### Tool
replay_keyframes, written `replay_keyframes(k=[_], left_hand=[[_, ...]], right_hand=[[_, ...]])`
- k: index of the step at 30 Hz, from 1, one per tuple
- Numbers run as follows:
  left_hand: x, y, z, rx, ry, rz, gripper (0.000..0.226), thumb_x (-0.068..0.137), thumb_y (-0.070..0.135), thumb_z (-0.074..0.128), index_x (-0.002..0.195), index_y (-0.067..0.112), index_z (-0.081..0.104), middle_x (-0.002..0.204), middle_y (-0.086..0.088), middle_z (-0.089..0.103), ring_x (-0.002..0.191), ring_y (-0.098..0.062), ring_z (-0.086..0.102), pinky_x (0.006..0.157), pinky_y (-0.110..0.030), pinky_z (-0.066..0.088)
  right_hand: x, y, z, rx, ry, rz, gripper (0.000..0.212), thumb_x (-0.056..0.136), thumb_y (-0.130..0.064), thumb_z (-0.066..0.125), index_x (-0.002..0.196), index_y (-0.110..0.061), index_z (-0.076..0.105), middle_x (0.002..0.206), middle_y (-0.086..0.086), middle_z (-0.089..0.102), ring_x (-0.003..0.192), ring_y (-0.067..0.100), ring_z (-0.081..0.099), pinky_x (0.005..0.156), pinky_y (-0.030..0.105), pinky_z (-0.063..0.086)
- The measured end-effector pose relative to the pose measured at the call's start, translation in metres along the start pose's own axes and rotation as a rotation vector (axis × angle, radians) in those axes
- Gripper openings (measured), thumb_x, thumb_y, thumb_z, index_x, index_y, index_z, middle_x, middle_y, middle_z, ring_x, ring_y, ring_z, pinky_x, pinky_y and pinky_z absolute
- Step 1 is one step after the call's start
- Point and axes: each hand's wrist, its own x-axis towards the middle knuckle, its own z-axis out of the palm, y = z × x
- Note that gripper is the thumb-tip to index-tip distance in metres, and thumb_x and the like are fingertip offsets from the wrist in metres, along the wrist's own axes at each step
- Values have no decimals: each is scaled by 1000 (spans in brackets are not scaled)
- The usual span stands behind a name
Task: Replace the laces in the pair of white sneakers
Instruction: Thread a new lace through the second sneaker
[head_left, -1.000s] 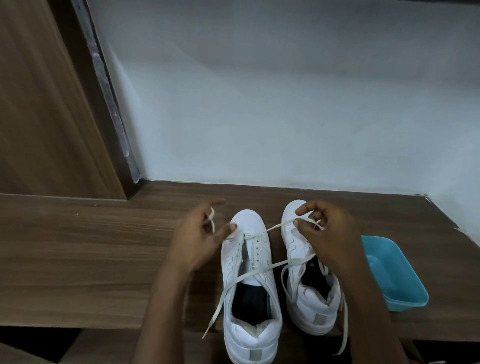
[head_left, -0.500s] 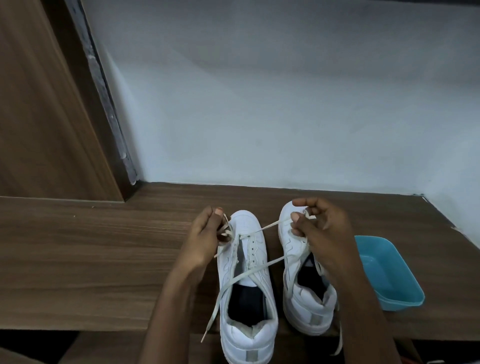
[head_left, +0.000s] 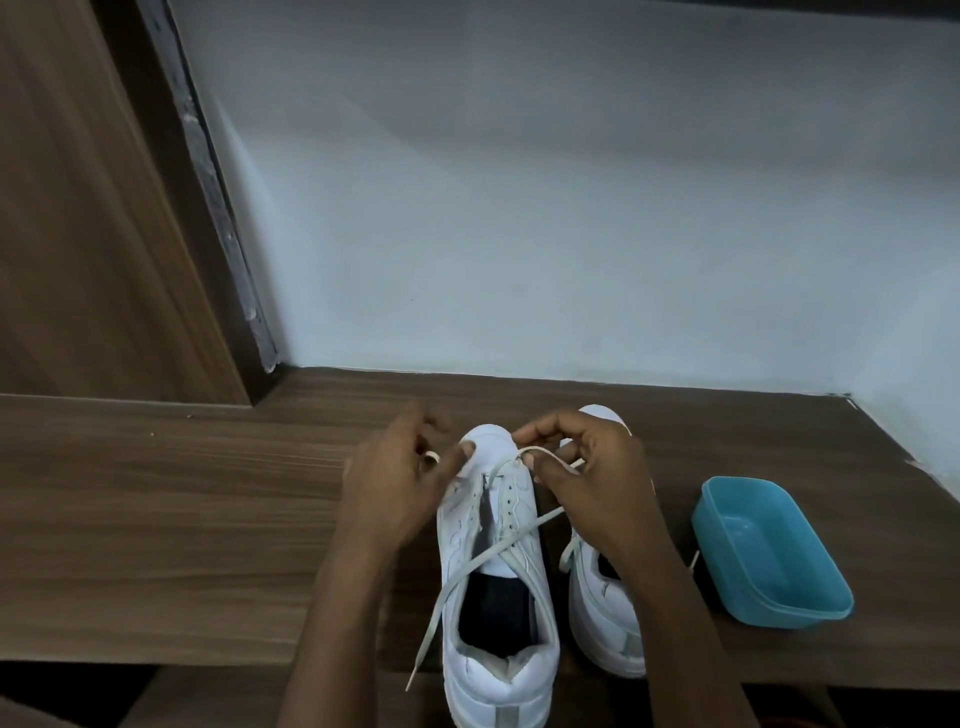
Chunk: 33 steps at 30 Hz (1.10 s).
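Item: pair of white sneakers, left sneaker (head_left: 493, 639) and right sneaker (head_left: 605, 623), side by side on a wooden shelf (head_left: 182, 519), toes far.
Lace (head_left: 498, 552): flat, probably soft, light and limp; best taken near its stiff tip.
Left hand (head_left: 395, 483) pinches one end at the toe; right hand (head_left: 592, 473) pinches the other run.
Blue tub (head_left: 769, 551): right.

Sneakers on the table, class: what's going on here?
A person is threading a white lace into one white sneaker. The left hand and right hand each pinch the lace near the toe; one loose end trails past the heel. The other sneaker stands beside it, by a blue tub.
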Motion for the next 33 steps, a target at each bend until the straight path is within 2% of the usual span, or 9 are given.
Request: replay_keyframes(k=[2,5,9,13,16,19,24,29,33], left_hand=[[-2,9,0,208,-107,19,35,80,67,64,112,54,62,118,18,53,117,-14,45,95,-43,36],[-6,22,0,131,-188,45,26,80,62,69,106,61,65,120,27,46,120,-11,31,94,-43,24],[-5,15,10,-28,-225,97,4,82,59,66,86,58,68,108,33,57,118,-10,42,101,-52,30],[-3,9,14,-199,-305,53,35,70,75,54,94,56,68,112,23,66,120,-6,53,109,-61,30],[-3,13,18,-228,-305,33,33,74,72,61,89,45,71,95,24,72,104,-3,64,105,-63,35],[-1,19,23,-186,-80,-36,13,84,53,70,79,40,70,73,25,70,80,0,67,97,-51,37],[0,16,18,-460,-20,-117,13,93,24,70,83,18,75,79,6,76,71,-1,67,71,-28,46],[-1,8,13,-538,-186,-107,17,97,12,61,89,14,76,91,6,78,92,-3,71,74,-13,49],[-2,10,12,-462,-280,-76,15,95,12,66,87,17,77,87,4,78,88,-6,71,83,-24,52]], right_hand=[[-2,-5,2,-24,9,-40,21,84,0,72,86,-20,77,66,-30,66,69,-9,63,66,3,41],[-3,-8,3,-38,18,-96,26,83,5,68,85,-19,77,70,-33,66,77,-10,64,70,2,41],[-2,-7,3,-48,20,-135,33,82,10,62,85,-19,77,84,-21,73,85,-6,66,73,3,43],[-1,-2,-1,-89,66,-160,31,81,8,65,88,-20,77,89,-13,73,87,-2,64,73,4,42],[-1,-4,-4,-54,90,-123,21,83,1,72,92,-18,76,85,-14,70,79,-6,62,67,3,42],[-2,-5,-10,-30,-45,-55,6,86,-14,77,88,-19,77,70,-11,68,59,-4,57,57,8,42],[-4,3,-24,-220,-292,44,12,83,-32,80,78,-22,78,67,-4,72,54,-2,56,55,12,41],[0,9,-16,-514,182,84,10,84,-31,76,76,-27,72,67,-15,65,62,0,59,55,15,37],[0,5,-11,0,385,177,9,89,-16,71,81,-18,66,67,-3,71,60,5,68,58,16,47]])
